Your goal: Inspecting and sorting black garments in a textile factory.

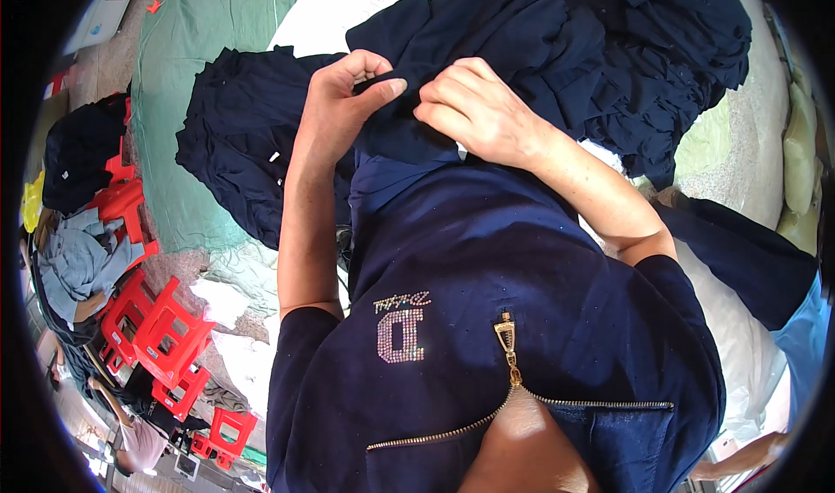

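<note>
Dark navy cloth [409, 123], soft, matte and crumpled into loose folds, is bunched between both hands at the middle of the view, just above the person's chest. At the left hand [348, 93], the fingers are curled and the thumb is pressed over a raised fold of the cloth, pinching it. At the right hand [478, 110], the fingers are bent into a loose fist, the fingertips tucked into the same fold just right of the left thumb, so that the two hands nearly touch. The cloth hangs down from the hands toward the person's navy zip-front top [522, 319], a smooth knit with a brassy metal zipper and a sparkly studded emblem.

Farther off, behind the hands, a large heap of similar navy garments [644, 49] lies rumpled on a white sheet [348, 6]. To the left, a second navy pile [235, 145] rests on a pale green sheet [200, 49] spread over the floor. At the far left stand red plastic stools [165, 336], rigid and slatted, beside a crumpled grey-blue garment [78, 258].
</note>
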The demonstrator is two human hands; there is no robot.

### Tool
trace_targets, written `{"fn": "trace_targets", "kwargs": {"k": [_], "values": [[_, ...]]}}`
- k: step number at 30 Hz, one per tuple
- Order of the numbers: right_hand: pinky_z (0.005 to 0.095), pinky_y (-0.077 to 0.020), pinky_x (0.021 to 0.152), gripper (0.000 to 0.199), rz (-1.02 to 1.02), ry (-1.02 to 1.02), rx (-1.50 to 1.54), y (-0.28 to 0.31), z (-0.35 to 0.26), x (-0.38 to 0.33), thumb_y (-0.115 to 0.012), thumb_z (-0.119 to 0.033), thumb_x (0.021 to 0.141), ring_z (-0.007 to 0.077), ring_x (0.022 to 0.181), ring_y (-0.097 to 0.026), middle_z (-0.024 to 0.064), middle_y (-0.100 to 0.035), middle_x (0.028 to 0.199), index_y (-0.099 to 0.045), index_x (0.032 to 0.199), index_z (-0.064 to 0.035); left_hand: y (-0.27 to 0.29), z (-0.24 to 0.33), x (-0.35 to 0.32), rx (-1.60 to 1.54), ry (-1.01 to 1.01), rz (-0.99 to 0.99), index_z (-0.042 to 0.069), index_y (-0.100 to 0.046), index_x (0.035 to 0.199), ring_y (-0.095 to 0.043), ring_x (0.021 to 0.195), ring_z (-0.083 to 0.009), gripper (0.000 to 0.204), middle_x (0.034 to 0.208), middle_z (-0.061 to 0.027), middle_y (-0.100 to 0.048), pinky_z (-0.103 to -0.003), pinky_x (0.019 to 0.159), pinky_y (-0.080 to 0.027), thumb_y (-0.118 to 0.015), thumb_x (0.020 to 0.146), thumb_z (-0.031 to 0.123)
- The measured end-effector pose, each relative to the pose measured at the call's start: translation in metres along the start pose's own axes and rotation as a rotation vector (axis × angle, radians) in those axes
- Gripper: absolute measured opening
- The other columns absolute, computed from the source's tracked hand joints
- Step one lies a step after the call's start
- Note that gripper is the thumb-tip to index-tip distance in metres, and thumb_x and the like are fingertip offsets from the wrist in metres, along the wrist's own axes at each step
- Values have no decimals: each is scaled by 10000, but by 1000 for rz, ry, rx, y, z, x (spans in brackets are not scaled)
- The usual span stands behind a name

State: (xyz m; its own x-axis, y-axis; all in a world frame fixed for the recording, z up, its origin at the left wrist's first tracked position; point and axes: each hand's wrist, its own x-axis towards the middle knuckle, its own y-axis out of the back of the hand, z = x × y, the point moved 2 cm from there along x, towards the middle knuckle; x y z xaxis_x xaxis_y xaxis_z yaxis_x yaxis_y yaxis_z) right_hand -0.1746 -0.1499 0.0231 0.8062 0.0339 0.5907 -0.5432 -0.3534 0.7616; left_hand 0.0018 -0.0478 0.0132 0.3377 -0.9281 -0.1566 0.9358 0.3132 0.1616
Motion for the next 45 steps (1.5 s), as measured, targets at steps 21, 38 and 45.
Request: {"fn": "trace_targets", "kwargs": {"k": [21,38,45], "values": [[337,-496,757,170,171,-160,25,-2,-10,-7,-745,-2,728,207,766,-633,72,-616,863,-605,820,-35,-20,34,-27,286,-101,-58,-30,-684,989,-597,838,-91,211,890,-13,-668,-242,781,-483,-780,816,42],[345,-501,572,156,160,-479,279,-11,-6,-15,-671,-17,720,254,680,-616,98,-589,770,-592,854,-14,-26,25,-31,356,-215,31,-26,-683,968,-621,692,-193,189,836,-100,-648,-302,630,-478,-765,840,87],[344,-492,542,115,266,-435,251,-9,-5,-13,-657,-9,698,251,622,-603,98,-565,710,-585,788,-12,-31,22,-32,430,-362,115,-2,-678,921,-637,749,-262,153,830,-97,-638,-334,635,-498,-770,812,51]]}}
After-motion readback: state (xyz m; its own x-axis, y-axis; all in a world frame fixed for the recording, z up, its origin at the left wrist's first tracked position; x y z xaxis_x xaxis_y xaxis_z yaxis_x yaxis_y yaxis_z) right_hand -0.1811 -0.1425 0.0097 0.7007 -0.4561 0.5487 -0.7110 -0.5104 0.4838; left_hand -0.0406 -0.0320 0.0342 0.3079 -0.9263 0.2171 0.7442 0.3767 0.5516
